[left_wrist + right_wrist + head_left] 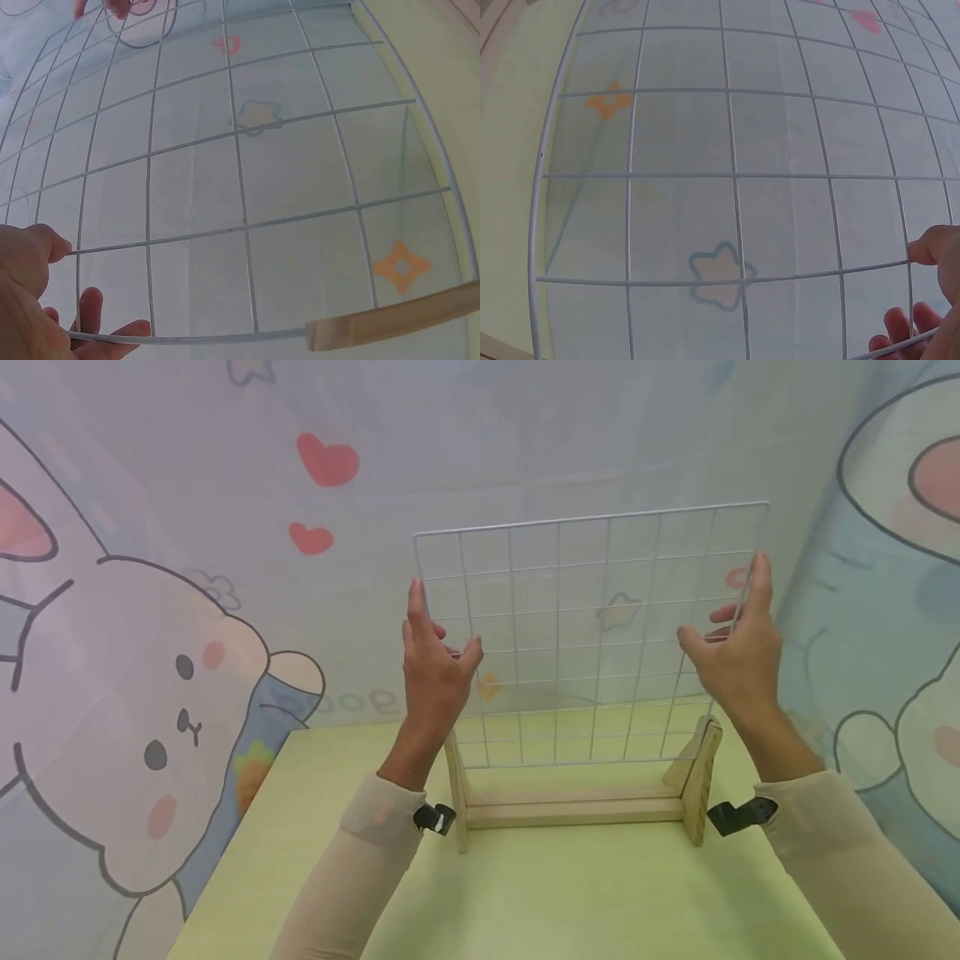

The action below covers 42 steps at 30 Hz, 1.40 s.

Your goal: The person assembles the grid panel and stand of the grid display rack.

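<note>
A white wire grid panel (558, 522) stands upright between both hands, tilted slightly in the head view. My left hand (435, 672) grips its left edge, thumb over the front wires and fingers around the outer wire. On the opposite edge, my right hand (738, 664) holds it in the same manner. Below is a wooden stand (573, 815) with two slanted side pieces joined by a crossbar. The panel's lower edge hangs above that crossbar, between the side pieces. In the left wrist view, one wooden side piece (394, 319) overlaps the panel's lower left edge.
The stand rests on a pale yellow-green table (570, 893). Behind it hangs a cloth backdrop (187, 460) printed with cartoon animals, hearts and stars, which also runs along the left and right sides. A black strap (742, 816) sits at each wrist.
</note>
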Tool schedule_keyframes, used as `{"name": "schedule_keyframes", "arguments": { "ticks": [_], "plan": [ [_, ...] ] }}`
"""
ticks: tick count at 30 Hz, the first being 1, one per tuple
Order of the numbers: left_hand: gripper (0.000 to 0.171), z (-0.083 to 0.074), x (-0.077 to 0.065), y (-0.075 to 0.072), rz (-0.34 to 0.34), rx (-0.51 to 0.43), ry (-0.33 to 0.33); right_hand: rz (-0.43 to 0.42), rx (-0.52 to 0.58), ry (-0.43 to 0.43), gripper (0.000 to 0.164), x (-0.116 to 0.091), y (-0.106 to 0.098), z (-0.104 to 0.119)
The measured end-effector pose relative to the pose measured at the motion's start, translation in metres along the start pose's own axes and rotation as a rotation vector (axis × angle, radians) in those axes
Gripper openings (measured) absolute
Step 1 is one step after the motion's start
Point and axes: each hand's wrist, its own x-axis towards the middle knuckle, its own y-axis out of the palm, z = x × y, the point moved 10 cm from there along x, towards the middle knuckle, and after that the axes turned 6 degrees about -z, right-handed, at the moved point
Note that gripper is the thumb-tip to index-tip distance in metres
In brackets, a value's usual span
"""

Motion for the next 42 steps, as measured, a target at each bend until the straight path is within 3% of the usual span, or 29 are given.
{"name": "schedule_keyframes", "arguments": {
  "ticks": [11,20,27,42],
  "plan": [
    [0.096,0.010,-0.009,0.006,0.009,-0.011,-0.009,0.011,0.015,0.022,0.110,-0.009,0.006,-0.012],
    [0.097,0.019,-0.015,0.009,0.007,-0.015,0.003,-0.009,0.054,-0.045,0.113,-0.012,0.008,-0.012],
    [0.098,0.031,-0.027,0.014,0.029,-0.015,-0.042,0.029,0.029,0.018,0.101,-0.021,0.014,-0.025],
    [0.098,0.034,-0.039,0.018,0.024,0.004,-0.037,0.011,0.024,0.027,0.100,-0.034,0.013,-0.038]
  ]
}}
